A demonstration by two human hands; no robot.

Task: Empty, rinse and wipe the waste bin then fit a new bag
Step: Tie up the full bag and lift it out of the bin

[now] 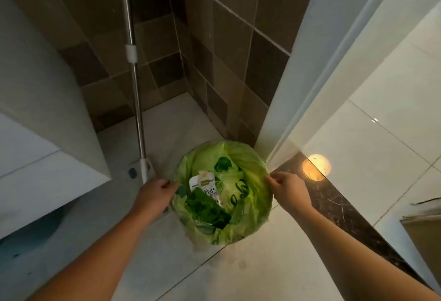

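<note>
A round waste bin lined with a light green plastic bag [253, 205] stands on the pale floor tiles near the door frame. Inside the bag lie a white printed pouch [207, 187] and some dark green rubbish [205, 210]. The bag covers the bin's rim all round, so the bin itself is hidden. My left hand [155, 192] grips the bag's edge on the left side. My right hand [287, 187] pinches the bag's edge on the right side.
A mop with a metal pole [136, 90] leans in the tiled corner just left of the bin. A white cabinet [35, 100] juts out at the left. The white door frame [307, 66] and a dark marble threshold [334, 202] lie to the right.
</note>
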